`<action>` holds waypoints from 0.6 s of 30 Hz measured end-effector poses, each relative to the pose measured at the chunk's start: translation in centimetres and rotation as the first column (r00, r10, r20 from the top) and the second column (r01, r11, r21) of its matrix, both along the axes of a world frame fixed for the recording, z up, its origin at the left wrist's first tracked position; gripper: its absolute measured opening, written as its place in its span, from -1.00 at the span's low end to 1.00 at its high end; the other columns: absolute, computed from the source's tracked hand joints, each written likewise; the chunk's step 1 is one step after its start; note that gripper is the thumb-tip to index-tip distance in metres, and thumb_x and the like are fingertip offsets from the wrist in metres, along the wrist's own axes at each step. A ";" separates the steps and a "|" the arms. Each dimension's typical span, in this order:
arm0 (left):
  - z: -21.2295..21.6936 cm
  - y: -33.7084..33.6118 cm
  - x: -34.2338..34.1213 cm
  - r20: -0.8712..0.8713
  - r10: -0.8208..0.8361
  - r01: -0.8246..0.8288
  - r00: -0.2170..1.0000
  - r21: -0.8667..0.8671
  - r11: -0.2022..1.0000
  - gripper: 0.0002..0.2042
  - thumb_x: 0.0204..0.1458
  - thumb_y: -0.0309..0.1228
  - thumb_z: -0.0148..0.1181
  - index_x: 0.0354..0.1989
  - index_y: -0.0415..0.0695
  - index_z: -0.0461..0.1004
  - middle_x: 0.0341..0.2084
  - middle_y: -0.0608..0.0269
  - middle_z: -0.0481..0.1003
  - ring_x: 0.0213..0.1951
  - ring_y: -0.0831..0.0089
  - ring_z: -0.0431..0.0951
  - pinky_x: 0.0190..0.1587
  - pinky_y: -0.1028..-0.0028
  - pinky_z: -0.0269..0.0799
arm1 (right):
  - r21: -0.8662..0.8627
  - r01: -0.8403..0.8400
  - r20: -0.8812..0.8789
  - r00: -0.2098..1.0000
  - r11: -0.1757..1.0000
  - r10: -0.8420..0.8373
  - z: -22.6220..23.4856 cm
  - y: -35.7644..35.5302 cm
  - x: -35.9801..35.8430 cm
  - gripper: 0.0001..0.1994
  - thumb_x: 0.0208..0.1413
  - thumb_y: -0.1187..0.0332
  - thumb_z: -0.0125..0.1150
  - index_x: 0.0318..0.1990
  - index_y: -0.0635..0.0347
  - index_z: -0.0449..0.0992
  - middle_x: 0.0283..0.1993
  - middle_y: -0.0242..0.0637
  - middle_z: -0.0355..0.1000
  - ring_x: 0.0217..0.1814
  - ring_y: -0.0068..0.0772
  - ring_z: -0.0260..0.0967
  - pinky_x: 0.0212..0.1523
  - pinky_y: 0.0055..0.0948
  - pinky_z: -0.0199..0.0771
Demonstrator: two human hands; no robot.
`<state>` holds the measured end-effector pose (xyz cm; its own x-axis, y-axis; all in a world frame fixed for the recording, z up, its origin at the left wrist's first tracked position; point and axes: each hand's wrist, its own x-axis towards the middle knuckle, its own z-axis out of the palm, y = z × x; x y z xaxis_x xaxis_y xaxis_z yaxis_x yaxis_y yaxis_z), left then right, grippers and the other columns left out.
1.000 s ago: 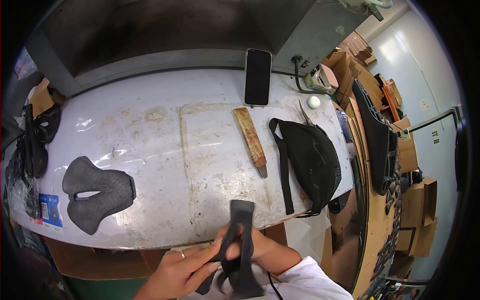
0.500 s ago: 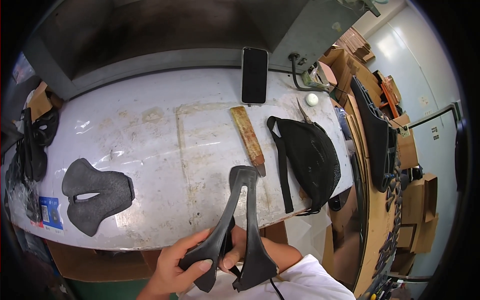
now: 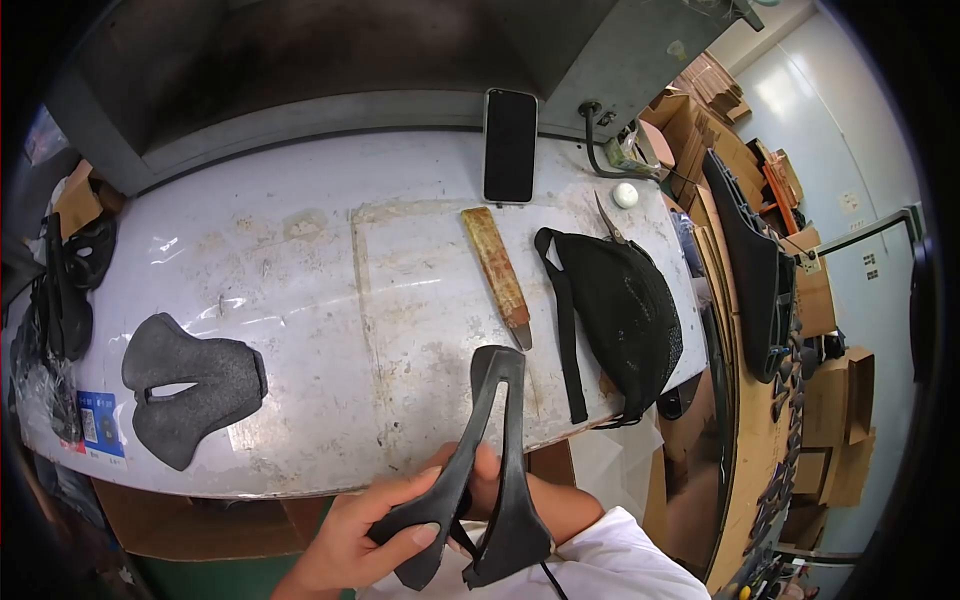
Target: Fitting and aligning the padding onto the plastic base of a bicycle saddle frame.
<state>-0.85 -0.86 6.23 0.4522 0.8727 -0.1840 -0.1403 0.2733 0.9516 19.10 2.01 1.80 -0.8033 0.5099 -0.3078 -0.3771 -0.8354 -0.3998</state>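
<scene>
A black, forked bicycle saddle shell (image 3: 512, 480) with a long middle slot is held at the table's near edge, its narrow nose pointing away from me. My left hand (image 3: 375, 530) grips the left rear wing, thumb on top and fingers beneath. Behind the shell is my right hand (image 3: 486, 468); it shows partly through the slot, with most of its fingers hidden. Just beyond the nose lies a knife (image 3: 495, 265) with a worn, tape-wrapped handle, its short blade toward the shell. A dark grey saddle pad (image 3: 195, 388) rests on the table at the left.
A black mesh bag (image 3: 615, 315) with a strap lies at the right, beside a curved pointed tool (image 3: 608, 217) and a white ball (image 3: 625, 195). A phone (image 3: 510, 147) leans at the back. Cardboard boxes (image 3: 835, 400) stand right of the white table (image 3: 300, 280).
The saddle shell has shifted slightly right and its nose has come a little nearer to me. My right hand's visible fingers have moved higher along the slot. My left hand keeps its grip.
</scene>
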 end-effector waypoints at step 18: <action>-1.1 -0.4 2.3 0.226 0.470 -0.435 0.853 -0.188 0.880 -0.30 0.11 -0.50 0.16 0.38 -0.21 -0.08 -0.02 0.00 0.45 -0.06 0.42 0.50 0.05 0.39 0.39 | 0.149 0.082 0.119 0.988 0.985 -0.101 0.1 -0.5 -0.7 -0.40 -0.26 0.26 0.58 -0.06 0.34 0.41 -0.35 -0.26 0.42 -0.33 -0.44 0.36 -0.30 -0.51 0.30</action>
<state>1.44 -1.23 5.17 0.0588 0.9696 -0.2377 -0.5125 0.2336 0.8263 18.39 1.52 1.91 -0.7109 0.6256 -0.3214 -0.3886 -0.7302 -0.5620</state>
